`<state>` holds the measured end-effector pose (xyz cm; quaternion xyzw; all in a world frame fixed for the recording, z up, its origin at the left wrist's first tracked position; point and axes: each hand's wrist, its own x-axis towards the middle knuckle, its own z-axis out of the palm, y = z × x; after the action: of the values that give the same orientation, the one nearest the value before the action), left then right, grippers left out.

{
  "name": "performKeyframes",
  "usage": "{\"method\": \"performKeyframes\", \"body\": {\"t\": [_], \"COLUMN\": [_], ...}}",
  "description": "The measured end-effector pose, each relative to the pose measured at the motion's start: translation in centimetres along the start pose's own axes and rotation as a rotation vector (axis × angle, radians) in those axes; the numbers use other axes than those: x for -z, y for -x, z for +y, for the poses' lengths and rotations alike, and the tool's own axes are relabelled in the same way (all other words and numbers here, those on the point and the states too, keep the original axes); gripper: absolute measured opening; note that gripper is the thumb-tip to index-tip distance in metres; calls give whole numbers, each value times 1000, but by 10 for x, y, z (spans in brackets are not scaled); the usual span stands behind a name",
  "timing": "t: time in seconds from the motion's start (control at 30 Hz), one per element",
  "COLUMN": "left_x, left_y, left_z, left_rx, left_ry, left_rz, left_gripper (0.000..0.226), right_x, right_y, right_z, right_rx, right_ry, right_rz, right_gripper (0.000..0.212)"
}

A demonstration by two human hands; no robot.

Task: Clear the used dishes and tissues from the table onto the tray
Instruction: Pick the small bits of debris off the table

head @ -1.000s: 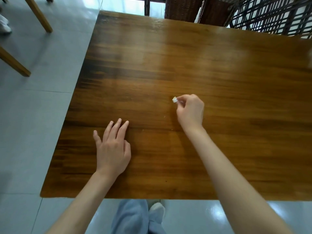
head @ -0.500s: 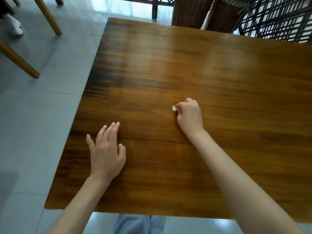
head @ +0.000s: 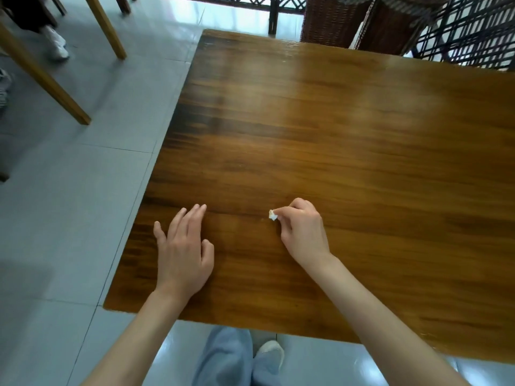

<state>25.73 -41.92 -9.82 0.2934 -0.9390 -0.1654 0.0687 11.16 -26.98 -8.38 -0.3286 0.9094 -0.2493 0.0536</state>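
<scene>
While left hand [head: 182, 253] lies flat, fingers straight, right hand [head: 302, 232] pinches tiny crumpled white tissue scrap [head: 273, 215] above table [head: 362, 135].

The table [head: 334, 140] filled the middle and right of the view, its left edge running from the near left to the far middle. On its near part the left hand [head: 182, 254] lay flat, close to the left edge. The right hand [head: 302, 231] was to its right, apart from it, with a scrap of tissue [head: 273, 215] pinched at its fingertips on the side toward the left hand, just above or on the tabletop. Beyond the far edge stood two wicker baskets [head: 331, 20], with a lattice screen [head: 471, 32] to their right. On the floor [head: 83, 190] to the far left stood wooden furniture legs [head: 44, 76]. Below the near edge were the person's trouser legs [head: 223, 360] and a shoe [head: 269, 353].
</scene>
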Motion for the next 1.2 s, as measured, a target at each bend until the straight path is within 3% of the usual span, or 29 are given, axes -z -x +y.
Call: {"method": "performKeyframes", "body": {"t": [0.2,0.33,0.53,1.2], "left_x": [8,7,3,2], "left_y": [5,0,0,0], "left_z": [-17,-21,-24,-25], "left_rx": [-29,-52,-50,-91], "left_ry": [-39,-44,1,13], "left_rz": [-18,-50,-26,-17], "left_gripper": [57,58,56,52], "right_x": [-16,-42,-55,-45], "right_y": [-46,-62,-30,52], "right_z": [-39,-58,-70,-94], "right_rx": [-15,-6,25,18], "right_ry": [-40,5,92,-2], "right_rz": [127,50,40,-106], "right_gripper": [18,19,12,16]}}
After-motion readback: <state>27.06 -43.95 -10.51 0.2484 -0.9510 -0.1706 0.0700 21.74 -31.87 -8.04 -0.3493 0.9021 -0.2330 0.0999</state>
